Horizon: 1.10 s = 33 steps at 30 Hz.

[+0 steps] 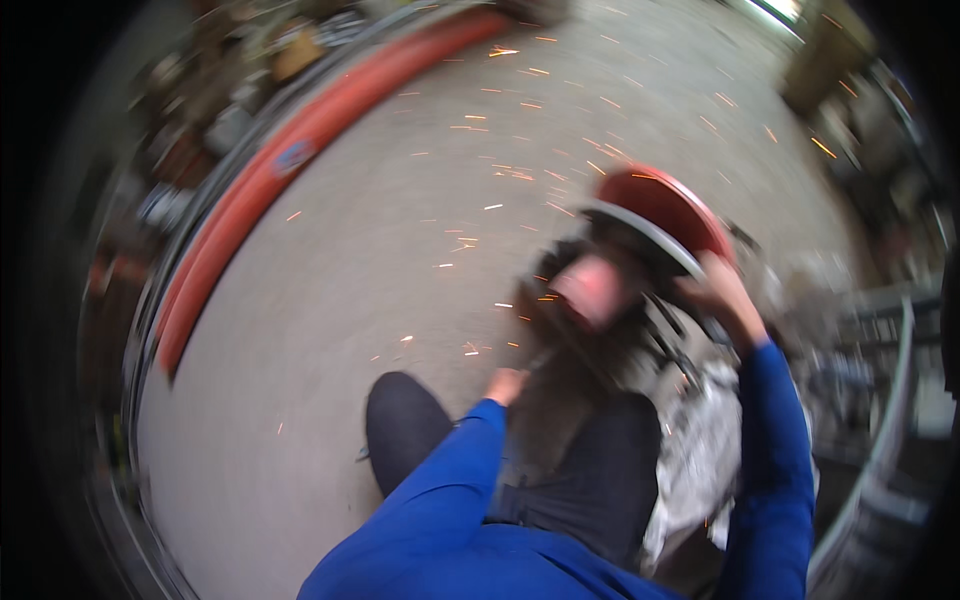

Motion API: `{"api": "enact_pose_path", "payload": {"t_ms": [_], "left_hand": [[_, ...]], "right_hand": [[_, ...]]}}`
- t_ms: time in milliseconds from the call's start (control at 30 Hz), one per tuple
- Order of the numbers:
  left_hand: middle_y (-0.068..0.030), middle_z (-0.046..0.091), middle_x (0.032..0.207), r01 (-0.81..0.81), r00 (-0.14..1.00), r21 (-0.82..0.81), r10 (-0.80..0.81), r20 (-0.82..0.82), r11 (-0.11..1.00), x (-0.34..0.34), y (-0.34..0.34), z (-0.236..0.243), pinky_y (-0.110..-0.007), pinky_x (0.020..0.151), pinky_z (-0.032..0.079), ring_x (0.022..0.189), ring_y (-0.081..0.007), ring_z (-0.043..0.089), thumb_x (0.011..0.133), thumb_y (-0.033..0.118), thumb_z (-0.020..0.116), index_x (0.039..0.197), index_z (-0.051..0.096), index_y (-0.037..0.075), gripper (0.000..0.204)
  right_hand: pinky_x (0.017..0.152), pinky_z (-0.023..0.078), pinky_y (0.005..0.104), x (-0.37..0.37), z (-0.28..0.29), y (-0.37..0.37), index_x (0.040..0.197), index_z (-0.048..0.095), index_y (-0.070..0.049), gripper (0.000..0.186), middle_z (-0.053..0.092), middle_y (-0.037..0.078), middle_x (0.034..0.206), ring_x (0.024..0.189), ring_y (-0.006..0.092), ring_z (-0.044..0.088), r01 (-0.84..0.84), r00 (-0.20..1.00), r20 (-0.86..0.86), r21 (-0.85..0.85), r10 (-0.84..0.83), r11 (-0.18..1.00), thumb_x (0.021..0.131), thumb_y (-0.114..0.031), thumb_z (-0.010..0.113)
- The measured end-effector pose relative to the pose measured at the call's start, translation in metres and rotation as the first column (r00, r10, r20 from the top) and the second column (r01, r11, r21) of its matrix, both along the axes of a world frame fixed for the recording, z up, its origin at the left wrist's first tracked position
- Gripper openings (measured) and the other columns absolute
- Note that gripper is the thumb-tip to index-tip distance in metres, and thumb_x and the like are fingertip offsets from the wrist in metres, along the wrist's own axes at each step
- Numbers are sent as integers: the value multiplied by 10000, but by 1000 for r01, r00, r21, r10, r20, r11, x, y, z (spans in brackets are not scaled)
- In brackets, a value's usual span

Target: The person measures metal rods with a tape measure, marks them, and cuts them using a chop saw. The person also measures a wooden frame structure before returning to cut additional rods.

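A cut-off saw with a red round guard stands in front of me to the right, blurred by motion. Its pale edge faces me, and a pinkish-red rounded part sits below. My right hand is closed on the saw at the guard's right side; the grip itself is hidden. Low in front of my knees, my left hand is closed at the saw's near left side, by a thin bar-like piece. What it holds is too blurred to make out. Bright sparks fly over the floor.
Long orange-red pipes lie along the left side. Crumpled whitish sheeting hangs beside my right knee. Metal racks stand at the right, and cluttered items line the far left. Grey concrete floor spreads between.
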<state>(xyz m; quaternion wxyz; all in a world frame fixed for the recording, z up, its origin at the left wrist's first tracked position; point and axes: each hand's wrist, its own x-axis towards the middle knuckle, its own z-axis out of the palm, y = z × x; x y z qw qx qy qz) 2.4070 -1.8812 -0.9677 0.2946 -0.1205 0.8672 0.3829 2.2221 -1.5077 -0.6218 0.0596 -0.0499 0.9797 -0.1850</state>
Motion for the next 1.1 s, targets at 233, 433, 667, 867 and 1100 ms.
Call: {"api": "enact_pose_path", "payload": {"t_ms": [233, 433, 667, 867, 1100], "left_hand": [[-190, 732, 791, -68, 998, -63, 68, 3, 996, -5, -2, 5, -427, 719, 531, 753, -284, 705, 919, 504, 722, 877, 768, -39, 546], [-255, 734, 853, -60, 994, -167, 43, -103, 984, 16, 2, 15, -490, 798, 530, 855, -409, 715, 859, 453, 775, 870, 760, -44, 498], [-265, 724, 1090, -100, 994, -134, 92, -60, 986, 27, -6, 20, -499, 887, 528, 1039, -430, 686, 882, 451, 746, 999, 759, 16, 451], [-248, 731, 1085, -210, 978, -175, 209, -29, 962, 50, -6, 35, -507, 891, 520, 1053, -437, 681, 936, 557, 648, 1014, 762, 27, 548], [-254, 729, 1080, -210, 976, -178, 195, -95, 961, 23, 21, 62, -495, 919, 514, 1084, -435, 675, 956, 514, 631, 1038, 762, 15, 522]], "right_hand": [[813, 603, 434, -68, 84, -81, 996, 811, -65, 329, 775, 169, 963, 926, 305, 762, -144, 981, -79, 323, 178, 935, 770, -288, 725], [963, 553, 436, -86, 116, -135, 1259, 754, -136, 355, 717, 93, 1319, 1237, 262, 675, -260, 946, -28, 524, 321, 811, 924, -233, 688], [928, 550, 429, -110, 109, -139, 1146, 791, -142, 299, 753, 106, 1198, 1145, 288, 704, -328, 886, -68, 610, 459, 721, 879, -239, 696], [901, 564, 434, -163, 63, -145, 1143, 781, -133, 348, 753, 139, 1131, 1069, 319, 714, -406, 834, -169, 455, 525, 792, 803, -167, 721], [875, 575, 440, -192, 26, -141, 1135, 772, -124, 410, 754, 172, 1061, 993, 349, 724, -456, 803, -261, 310, 536, 834, 726, -99, 747]]}}
